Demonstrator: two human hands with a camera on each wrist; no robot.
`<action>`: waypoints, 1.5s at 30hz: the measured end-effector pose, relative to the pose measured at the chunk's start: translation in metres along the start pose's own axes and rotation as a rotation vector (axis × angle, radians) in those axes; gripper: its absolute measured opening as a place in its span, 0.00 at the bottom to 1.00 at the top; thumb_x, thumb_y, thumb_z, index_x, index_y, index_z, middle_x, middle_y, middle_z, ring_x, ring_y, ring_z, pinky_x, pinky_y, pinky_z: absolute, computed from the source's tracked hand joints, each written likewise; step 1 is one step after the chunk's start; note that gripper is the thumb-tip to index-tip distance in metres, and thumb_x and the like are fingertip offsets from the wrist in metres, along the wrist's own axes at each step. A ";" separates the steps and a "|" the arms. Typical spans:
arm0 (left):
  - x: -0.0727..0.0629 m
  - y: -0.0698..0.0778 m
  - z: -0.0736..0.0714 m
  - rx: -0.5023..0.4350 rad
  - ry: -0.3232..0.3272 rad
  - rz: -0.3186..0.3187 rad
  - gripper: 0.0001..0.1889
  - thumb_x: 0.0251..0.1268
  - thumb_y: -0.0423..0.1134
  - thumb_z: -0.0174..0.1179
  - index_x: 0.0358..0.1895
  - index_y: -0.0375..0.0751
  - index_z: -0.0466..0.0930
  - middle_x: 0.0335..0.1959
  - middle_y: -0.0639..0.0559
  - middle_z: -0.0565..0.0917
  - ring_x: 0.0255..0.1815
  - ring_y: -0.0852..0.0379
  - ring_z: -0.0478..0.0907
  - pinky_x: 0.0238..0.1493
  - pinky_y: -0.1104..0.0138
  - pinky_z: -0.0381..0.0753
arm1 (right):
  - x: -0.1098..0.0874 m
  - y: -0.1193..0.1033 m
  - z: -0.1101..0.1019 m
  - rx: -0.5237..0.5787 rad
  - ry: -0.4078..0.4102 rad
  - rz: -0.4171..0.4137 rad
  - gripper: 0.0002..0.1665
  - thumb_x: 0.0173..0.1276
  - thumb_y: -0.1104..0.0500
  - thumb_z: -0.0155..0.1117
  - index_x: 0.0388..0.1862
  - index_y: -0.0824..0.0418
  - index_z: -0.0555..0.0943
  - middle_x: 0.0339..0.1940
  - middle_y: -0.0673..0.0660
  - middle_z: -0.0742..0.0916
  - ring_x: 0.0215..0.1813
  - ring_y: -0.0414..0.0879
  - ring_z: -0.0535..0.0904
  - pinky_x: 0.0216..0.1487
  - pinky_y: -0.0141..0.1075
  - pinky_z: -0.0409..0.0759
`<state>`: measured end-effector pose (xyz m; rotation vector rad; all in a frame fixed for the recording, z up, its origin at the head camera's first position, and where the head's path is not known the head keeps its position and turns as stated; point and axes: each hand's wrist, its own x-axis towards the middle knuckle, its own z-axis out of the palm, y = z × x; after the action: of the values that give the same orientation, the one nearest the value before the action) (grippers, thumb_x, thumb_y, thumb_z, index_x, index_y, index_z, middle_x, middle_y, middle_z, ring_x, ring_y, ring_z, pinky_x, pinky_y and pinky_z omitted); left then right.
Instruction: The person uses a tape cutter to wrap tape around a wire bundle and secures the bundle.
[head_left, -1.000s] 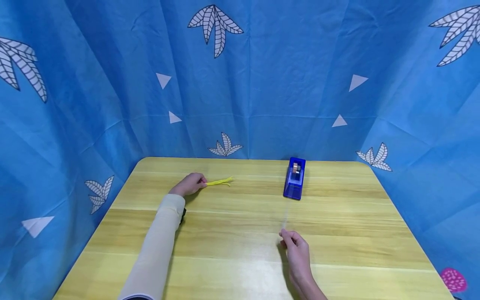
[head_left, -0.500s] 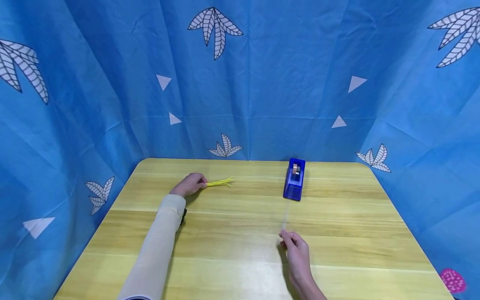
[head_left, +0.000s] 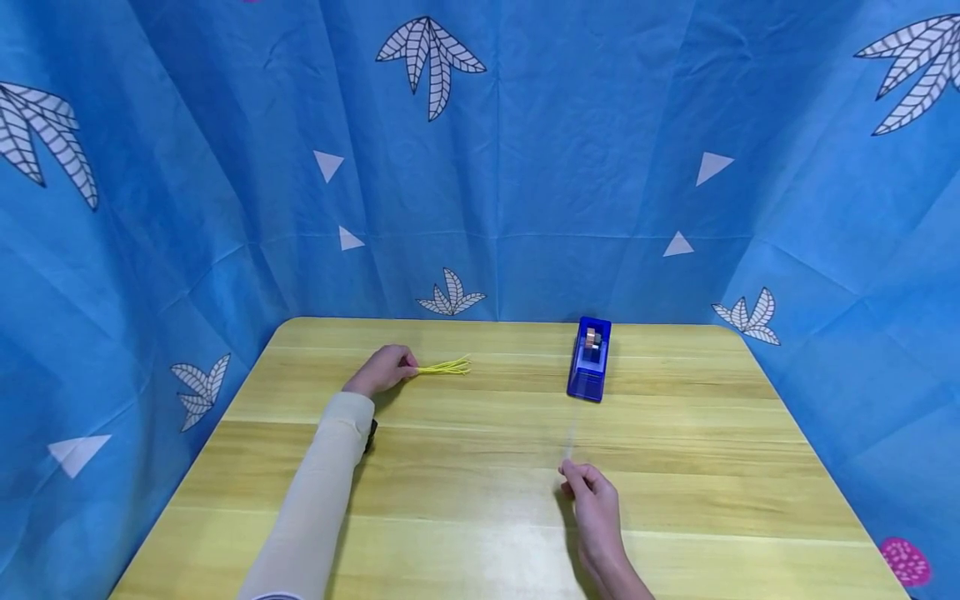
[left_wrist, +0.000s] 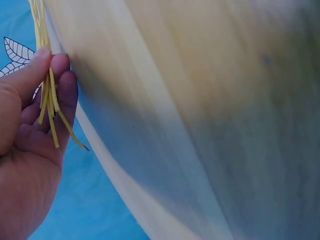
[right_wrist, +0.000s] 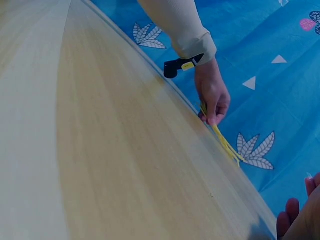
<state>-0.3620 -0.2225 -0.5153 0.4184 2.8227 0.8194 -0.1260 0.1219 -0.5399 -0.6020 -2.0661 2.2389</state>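
My left hand [head_left: 382,369] pinches a bundle of thin yellow wires [head_left: 446,367] between thumb and fingers, over the table's back left. The left wrist view shows the short ends of the wires [left_wrist: 51,102] sticking out below the thumb, one with a dark tip. My right hand [head_left: 596,508], nearer the front, pinches the end of a clear strip of tape [head_left: 571,437]. That strip runs back to the front of a blue tape dispenser [head_left: 590,385]. Only part of my right hand [right_wrist: 300,217] shows at the corner of the right wrist view, with the tape mostly hidden there.
The wooden table [head_left: 480,492] has rounded back corners. A blue patterned curtain [head_left: 577,167] hangs right behind it and along both sides. A small black device [right_wrist: 181,66] is strapped to the left wrist, over the light sleeve [head_left: 315,492].
My left hand has shifted slightly to the right with the wires, whose far ends have spread a little. The right hand, tape and dispenser hold still.
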 end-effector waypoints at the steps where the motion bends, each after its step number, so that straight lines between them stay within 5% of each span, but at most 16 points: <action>1: 0.000 0.000 0.000 -0.008 -0.001 -0.003 0.05 0.76 0.34 0.61 0.41 0.35 0.82 0.36 0.45 0.85 0.36 0.54 0.79 0.49 0.58 0.82 | 0.000 0.000 0.000 0.002 0.000 0.000 0.15 0.79 0.55 0.61 0.39 0.68 0.82 0.39 0.51 0.82 0.42 0.43 0.77 0.51 0.32 0.74; 12: -0.003 0.003 0.003 -0.191 0.021 -0.006 0.04 0.74 0.31 0.62 0.42 0.32 0.83 0.37 0.43 0.85 0.36 0.54 0.80 0.42 0.65 0.82 | 0.001 0.000 0.000 -0.003 -0.003 -0.004 0.15 0.79 0.55 0.61 0.38 0.68 0.81 0.40 0.52 0.82 0.42 0.43 0.77 0.51 0.32 0.74; 19: -0.004 0.014 0.009 -0.218 0.022 0.061 0.04 0.74 0.31 0.63 0.42 0.32 0.84 0.37 0.43 0.85 0.36 0.55 0.78 0.38 0.68 0.80 | 0.001 0.000 0.000 -0.006 0.000 -0.007 0.16 0.79 0.55 0.61 0.37 0.68 0.81 0.40 0.52 0.83 0.42 0.43 0.77 0.51 0.32 0.74; 45: -0.018 0.086 0.055 -0.268 -0.022 0.127 0.02 0.74 0.32 0.62 0.42 0.37 0.84 0.36 0.48 0.85 0.34 0.57 0.80 0.37 0.68 0.82 | 0.000 0.000 -0.001 -0.010 0.001 0.010 0.16 0.79 0.54 0.61 0.39 0.68 0.82 0.39 0.52 0.82 0.42 0.43 0.78 0.50 0.32 0.74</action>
<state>-0.3130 -0.1314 -0.5132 0.5640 2.6366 1.1912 -0.1255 0.1228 -0.5394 -0.6150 -2.0796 2.2342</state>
